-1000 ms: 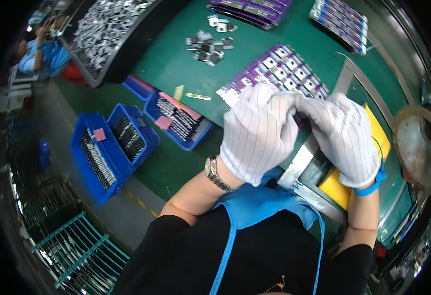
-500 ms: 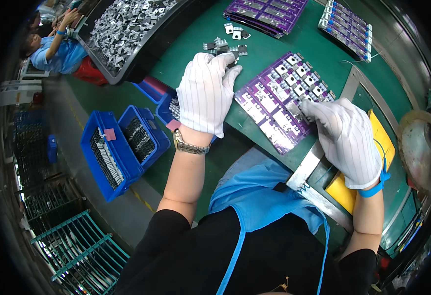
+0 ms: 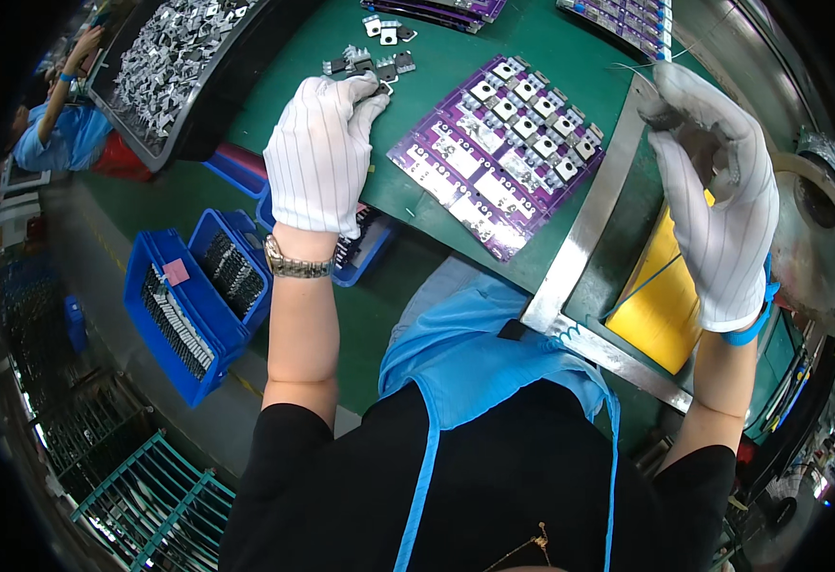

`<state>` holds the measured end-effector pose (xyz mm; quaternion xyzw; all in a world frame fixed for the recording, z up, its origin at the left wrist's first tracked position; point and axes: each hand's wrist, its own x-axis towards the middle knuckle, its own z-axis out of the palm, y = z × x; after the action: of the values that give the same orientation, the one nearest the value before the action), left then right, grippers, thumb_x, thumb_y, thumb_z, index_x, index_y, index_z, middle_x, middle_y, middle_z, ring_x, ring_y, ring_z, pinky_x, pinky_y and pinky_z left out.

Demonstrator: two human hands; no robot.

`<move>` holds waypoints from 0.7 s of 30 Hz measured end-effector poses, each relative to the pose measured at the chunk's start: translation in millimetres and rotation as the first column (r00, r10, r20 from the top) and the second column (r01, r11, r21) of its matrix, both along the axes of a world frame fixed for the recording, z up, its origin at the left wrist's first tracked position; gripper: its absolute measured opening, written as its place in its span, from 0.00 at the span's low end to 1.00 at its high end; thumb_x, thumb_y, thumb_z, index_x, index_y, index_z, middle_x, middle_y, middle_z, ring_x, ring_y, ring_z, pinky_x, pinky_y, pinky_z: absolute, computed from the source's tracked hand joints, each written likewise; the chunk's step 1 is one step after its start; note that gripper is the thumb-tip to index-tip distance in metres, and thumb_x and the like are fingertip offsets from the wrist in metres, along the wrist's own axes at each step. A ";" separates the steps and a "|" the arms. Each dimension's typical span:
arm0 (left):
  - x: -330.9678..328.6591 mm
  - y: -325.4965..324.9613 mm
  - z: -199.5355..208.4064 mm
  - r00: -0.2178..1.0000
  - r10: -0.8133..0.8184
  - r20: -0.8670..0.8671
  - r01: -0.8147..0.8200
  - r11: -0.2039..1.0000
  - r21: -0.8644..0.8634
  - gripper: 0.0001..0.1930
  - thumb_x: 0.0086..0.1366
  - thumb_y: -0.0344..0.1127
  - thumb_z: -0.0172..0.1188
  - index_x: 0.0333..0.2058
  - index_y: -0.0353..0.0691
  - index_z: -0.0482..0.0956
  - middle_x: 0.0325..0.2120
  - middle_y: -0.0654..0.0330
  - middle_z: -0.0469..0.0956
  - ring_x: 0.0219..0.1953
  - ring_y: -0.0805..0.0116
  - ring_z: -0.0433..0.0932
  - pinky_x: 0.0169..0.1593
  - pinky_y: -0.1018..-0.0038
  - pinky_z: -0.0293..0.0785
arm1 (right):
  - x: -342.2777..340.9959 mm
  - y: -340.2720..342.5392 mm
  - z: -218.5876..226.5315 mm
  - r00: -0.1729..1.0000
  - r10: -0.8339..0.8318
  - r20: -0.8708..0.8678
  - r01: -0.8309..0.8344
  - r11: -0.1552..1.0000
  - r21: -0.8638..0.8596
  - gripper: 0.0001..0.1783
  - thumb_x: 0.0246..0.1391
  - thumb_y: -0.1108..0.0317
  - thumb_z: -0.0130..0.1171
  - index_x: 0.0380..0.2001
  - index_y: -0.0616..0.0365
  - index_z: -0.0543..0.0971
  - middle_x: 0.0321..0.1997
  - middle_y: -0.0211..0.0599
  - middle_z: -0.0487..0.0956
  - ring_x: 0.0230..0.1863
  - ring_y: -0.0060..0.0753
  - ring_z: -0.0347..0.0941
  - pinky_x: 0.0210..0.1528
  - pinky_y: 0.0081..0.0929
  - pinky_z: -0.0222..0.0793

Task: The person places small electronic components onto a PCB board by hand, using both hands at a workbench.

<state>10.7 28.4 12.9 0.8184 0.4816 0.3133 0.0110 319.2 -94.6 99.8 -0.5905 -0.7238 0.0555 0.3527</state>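
My left hand [image 3: 317, 157], in a white striped glove, has its fingers curled, thumb and forefinger closing on a black transistor [image 3: 385, 88] at the edge of a small loose group. More black transistors with metal tabs [image 3: 396, 67] lie just beyond the fingertips. To the right rests a purple circuit board panel [image 3: 465, 212]. Its far part carries rows of black and silver transistors [image 3: 524, 126]; bare metallic pads show on the near part. My gloved right hand [image 3: 718, 195] is raised right of the panel, thumb and fingers curved apart with dark-stained tips. I see nothing between them.
A black tray [image 3: 174, 143] heaped with small metal parts stands at far left. Blue bins [image 3: 193, 367] of parts sit lower left. More purple boards [image 3: 451, 11] lie at the back. A metal frame [image 3: 580, 253] and yellow pad [image 3: 656, 305] are right. Another person [image 3: 55, 138] works far left.
My right hand has left the board panel and risen to the right, uncovering the mounted transistors. My left hand stays at the loose transistors while the whole view has shifted.
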 end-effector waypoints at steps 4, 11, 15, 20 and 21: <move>3.1 4.3 -1.7 0.992 0.011 -0.127 0.003 0.994 0.109 0.07 0.67 0.38 0.69 0.41 0.45 0.86 0.37 0.59 0.83 0.41 0.56 0.84 0.43 0.63 0.81 | -4.7 6.3 0.9 0.998 0.011 -0.065 -0.011 1.000 -0.010 0.22 0.65 0.78 0.64 0.62 0.64 0.78 0.61 0.40 0.84 0.53 0.25 0.83 0.56 0.24 0.77; 7.5 -15.9 5.2 0.934 -0.033 0.355 0.024 0.999 0.030 0.08 0.75 0.36 0.64 0.46 0.40 0.87 0.40 0.58 0.86 0.42 0.62 0.84 0.47 0.68 0.80 | -33.5 27.5 -8.4 0.917 0.122 -0.380 -0.166 0.982 -0.085 0.23 0.67 0.74 0.66 0.63 0.65 0.77 0.60 0.38 0.84 0.52 0.23 0.81 0.54 0.24 0.77; 21.2 -36.7 28.2 0.755 0.116 0.646 0.192 0.902 -0.387 0.13 0.79 0.40 0.59 0.48 0.35 0.85 0.29 0.60 0.84 0.27 0.72 0.79 0.36 0.76 0.75 | -49.5 49.5 -8.2 0.954 0.299 -0.024 -0.299 0.954 0.007 0.22 0.59 0.74 0.72 0.57 0.56 0.85 0.56 0.33 0.87 0.42 0.25 0.80 0.46 0.23 0.76; 24.0 -47.0 25.0 0.518 0.248 0.818 0.504 0.685 -0.526 0.22 0.81 0.48 0.55 0.52 0.32 0.83 0.22 0.68 0.75 0.23 0.80 0.66 0.29 0.80 0.62 | -71.6 68.1 -7.6 0.911 0.409 0.050 -0.412 0.909 0.071 0.24 0.57 0.71 0.73 0.58 0.54 0.84 0.53 0.38 0.87 0.50 0.42 0.85 0.54 0.32 0.80; 21.8 -48.1 22.9 0.549 0.221 0.806 0.499 0.686 -0.529 0.22 0.80 0.48 0.55 0.53 0.33 0.82 0.22 0.68 0.75 0.23 0.80 0.67 0.29 0.80 0.63 | -72.1 74.1 -10.0 0.886 0.445 0.129 -0.460 0.879 0.128 0.23 0.57 0.71 0.73 0.57 0.54 0.85 0.52 0.38 0.87 0.50 0.43 0.85 0.53 0.32 0.80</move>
<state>32.5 -19.7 35.9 0.5392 0.4249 0.4425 0.5770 247.2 -20.5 89.8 -0.3776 -0.8599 0.0516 0.3395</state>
